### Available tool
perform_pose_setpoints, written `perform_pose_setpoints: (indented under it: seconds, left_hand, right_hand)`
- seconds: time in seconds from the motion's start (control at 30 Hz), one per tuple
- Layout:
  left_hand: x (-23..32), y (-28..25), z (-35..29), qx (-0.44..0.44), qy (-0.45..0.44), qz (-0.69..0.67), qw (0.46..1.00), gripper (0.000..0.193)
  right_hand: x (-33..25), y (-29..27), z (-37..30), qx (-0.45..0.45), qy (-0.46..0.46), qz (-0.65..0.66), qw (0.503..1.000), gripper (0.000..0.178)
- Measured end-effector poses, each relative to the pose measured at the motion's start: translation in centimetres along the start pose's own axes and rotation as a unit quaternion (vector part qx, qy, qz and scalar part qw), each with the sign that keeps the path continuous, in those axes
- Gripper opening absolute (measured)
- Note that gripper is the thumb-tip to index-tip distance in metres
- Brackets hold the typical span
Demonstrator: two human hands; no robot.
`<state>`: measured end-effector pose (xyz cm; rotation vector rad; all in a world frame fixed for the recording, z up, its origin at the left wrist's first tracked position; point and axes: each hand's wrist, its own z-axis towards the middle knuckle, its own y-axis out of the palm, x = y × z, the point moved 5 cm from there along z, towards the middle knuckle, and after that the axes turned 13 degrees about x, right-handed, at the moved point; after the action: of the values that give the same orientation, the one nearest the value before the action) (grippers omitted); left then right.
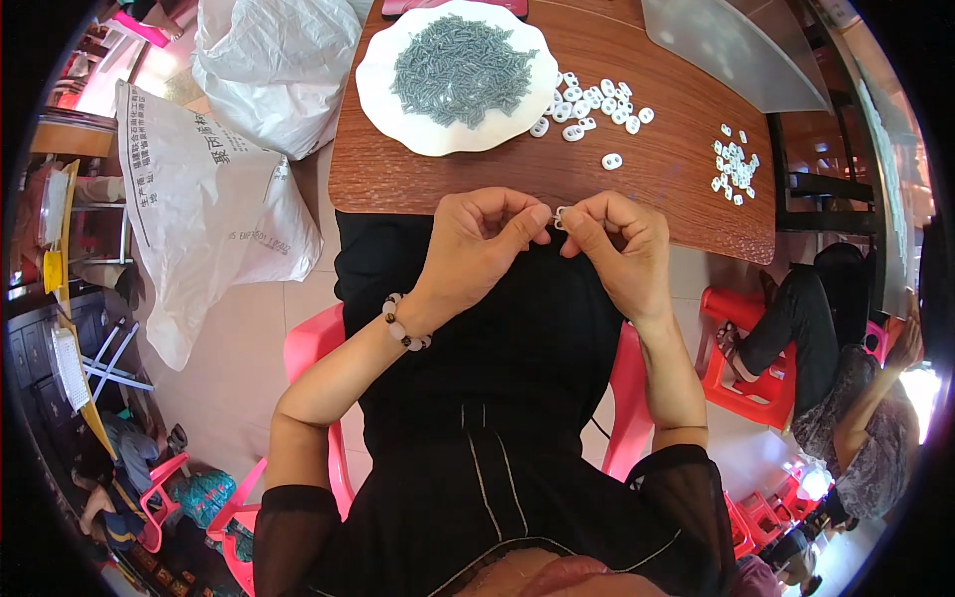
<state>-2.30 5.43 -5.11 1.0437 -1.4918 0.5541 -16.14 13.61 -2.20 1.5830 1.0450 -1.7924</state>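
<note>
My left hand (484, 244) and my right hand (625, 249) meet at the table's front edge, both pinched. Between the fingertips is a small white plastic piece (561, 215) with an opening in it, gripped by the right thumb and forefinger. Whatever the left fingertips pinch beside it is too small to make out. Ahead stands a white scalloped plate (383, 117) heaped with small grey rod-like pieces (463, 70). Right of the plate lie several loose white two-hole oval pieces (595, 99), one of them (612, 161) apart and nearer my hands.
On the wooden table (686, 204), a pile of smaller white pieces (735, 167) lies at the right. A translucent panel (731, 50) stands at the back right. White sacks (204, 214) sit on the floor at the left. A person sits at the right beside a red stool (746, 383).
</note>
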Motion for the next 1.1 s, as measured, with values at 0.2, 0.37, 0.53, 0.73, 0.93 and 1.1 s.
perform_pose_setpoints:
  seconds: [0.2, 0.37, 0.53, 0.73, 0.93, 1.1]
  left_hand:
    - [0.2, 0.1, 0.0, 0.002, -0.006, -0.011, 1.0, 0.017]
    - [0.0, 0.1, 0.0, 0.01, -0.001, -0.006, 1.0, 0.015]
    - [0.1, 0.0, 0.0, 0.017, 0.003, -0.001, 1.0, 0.017]
    - [0.0, 0.0, -0.1, 0.019, 0.003, -0.018, 1.0, 0.019]
    - [0.2, -0.3, 0.2, 0.009, -0.012, -0.032, 0.999, 0.021]
    - [0.4, 0.0, 0.4, 0.013, -0.019, -0.041, 0.999, 0.016]
  right_hand:
    - [-0.2, 0.3, -0.2, -0.024, 0.02, -0.014, 0.999, 0.014]
    - [0.3, 0.5, -0.2, -0.006, 0.007, 0.023, 1.0, 0.014]
    - [0.3, 0.6, -0.2, -0.001, 0.006, 0.027, 1.0, 0.013]
    - [0.1, 0.4, -0.2, 0.011, 0.014, 0.04, 0.999, 0.013]
    - [-0.1, -0.4, 0.1, 0.019, 0.002, 0.025, 1.0, 0.014]
    - [-0.5, -0.8, 0.2, 0.025, -0.001, 0.025, 0.999, 0.014]
